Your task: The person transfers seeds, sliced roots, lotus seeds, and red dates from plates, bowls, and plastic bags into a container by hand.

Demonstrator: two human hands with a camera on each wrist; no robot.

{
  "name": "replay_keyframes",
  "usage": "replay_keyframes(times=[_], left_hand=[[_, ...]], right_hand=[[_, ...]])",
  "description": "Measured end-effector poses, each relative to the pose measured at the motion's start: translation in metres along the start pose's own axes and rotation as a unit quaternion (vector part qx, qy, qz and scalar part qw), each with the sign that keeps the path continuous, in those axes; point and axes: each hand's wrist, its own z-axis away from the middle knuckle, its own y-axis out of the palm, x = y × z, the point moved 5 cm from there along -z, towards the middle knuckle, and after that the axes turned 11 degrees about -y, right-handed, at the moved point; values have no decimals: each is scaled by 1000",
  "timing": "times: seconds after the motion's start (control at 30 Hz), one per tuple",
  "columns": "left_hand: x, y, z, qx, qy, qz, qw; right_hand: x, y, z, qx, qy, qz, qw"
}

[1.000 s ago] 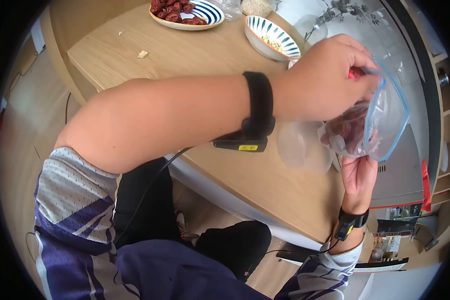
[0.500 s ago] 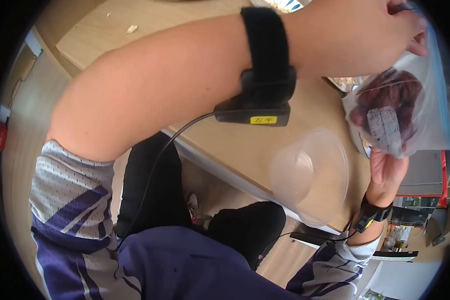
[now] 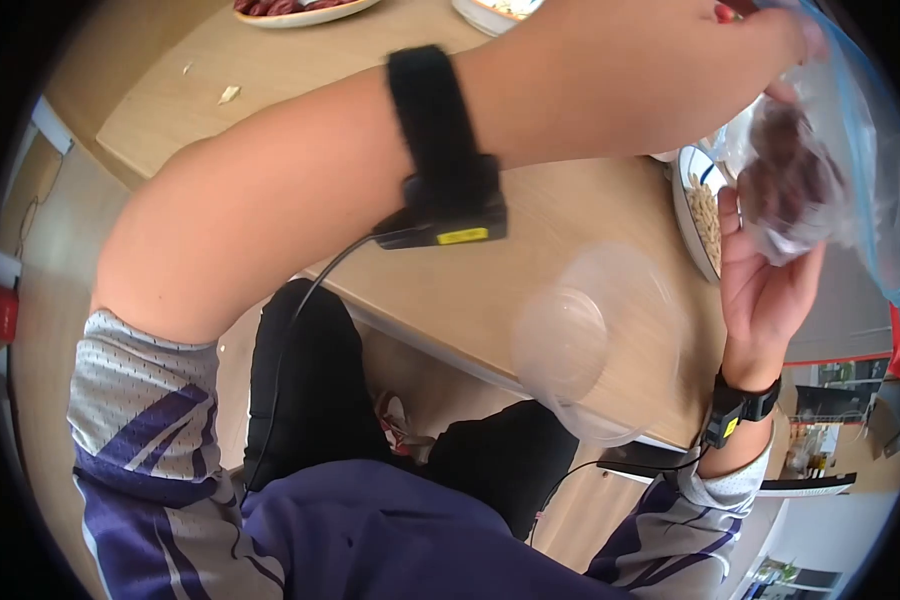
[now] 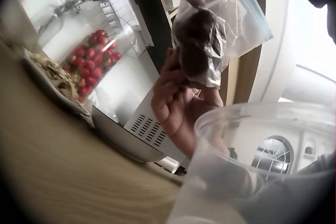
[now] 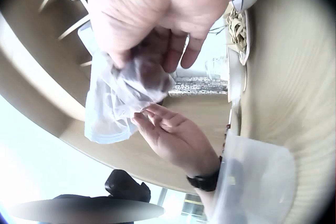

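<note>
A clear zip bag (image 3: 855,150) with dark red dates (image 3: 790,165) hangs at the upper right of the head view. My left hand (image 3: 660,75) pinches it near its blue-edged top. Below, my right hand (image 3: 770,290) grips the filled lower part, palm up. The left wrist view shows the bag (image 4: 202,45) between left fingers above and the right hand (image 4: 184,113) below. In the right wrist view, right-hand (image 5: 157,8) fingers curl round the bag, while the left hand (image 5: 181,137) pinches its crumpled plastic.
A clear plastic tub (image 3: 570,350) stands near the table's (image 3: 470,290) front edge. A bowl of pale strips (image 3: 707,215) is left of the right hand. A plate of dates (image 3: 305,16) and another bowl (image 3: 485,18) lie farther back. Strawberries (image 4: 92,64) show behind the strips.
The bag first moved right, away from above the tub, and now sits slightly higher. My right hand has risen with it, its thumb now visible; my left hand has shifted slightly left.
</note>
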Motion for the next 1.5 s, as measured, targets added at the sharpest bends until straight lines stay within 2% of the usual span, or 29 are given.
replay_keyframes(times=[0.07, 0.1, 0.2, 0.23, 0.3, 0.33, 0.4, 0.43, 0.5, 0.53, 0.57, 0.67, 0.7, 0.8, 0.9, 1.03, 1.2, 1.3, 1.43, 1.5], left_hand=[[8, 5, 3, 8, 145, -155, 977], [19, 6, 2, 25, 165, -151, 974], [40, 11, -1, 88, 226, -131, 961], [42, 16, 0, 111, 248, -122, 955], [35, 27, 2, 132, 186, -58, 972], [23, 33, 21, 122, 101, 1, 987], [1, 36, 32, 201, -35, -36, 978], [-8, 33, 30, 284, -76, -130, 947], [-19, 29, 36, 415, -150, -196, 876], [-20, 26, 49, 467, -187, -170, 848], [-19, 30, 55, 501, -216, -163, 822], [-15, 35, 63, 562, -287, -184, 754], [-14, 40, 58, 555, -261, -206, 762], [6, 45, 54, 430, -291, -228, 824], [25, 43, 59, 339, -282, -204, 874], [30, 43, 48, 298, -305, -186, 885], [31, 47, 44, 251, -287, -165, 910], [40, 46, 46, 241, -326, -114, 907], [42, 41, 47, 244, -364, -134, 889], [41, 39, 46, 248, -366, -126, 888]], right_hand=[[5, 5, -9, -25, -13, -73, 997], [8, 1, -9, 4, -1, -116, 993], [1, -31, -4, -32, 25, -236, 971], [-4, -24, -2, -24, 27, -263, 964], [-5, -24, -6, -2, 34, -298, 954], [-6, -24, -8, 9, 38, -315, 948], [-11, -46, -5, -35, 14, -293, 955], [-6, -39, -10, -74, 15, -287, 955], [-5, -32, -15, -39, 5, -319, 947], [-4, -27, -17, -19, 3, -332, 943], [-3, -27, -15, -109, -6, -286, 952], [5, -16, -15, -38, 19, -306, 951], [7, -14, -12, -3, 15, -245, 969], [-6, -29, -15, -109, 30, -182, 977], [-3, -24, -15, -92, 27, -119, 988], [2, -27, -19, -110, -4, -45, 993], [15, -31, -27, -84, -41, 94, 991], [20, -33, -28, -82, -54, 150, 984], [21, -38, -28, -72, -51, 228, 970], [21, -39, -28, -70, -51, 226, 970]])
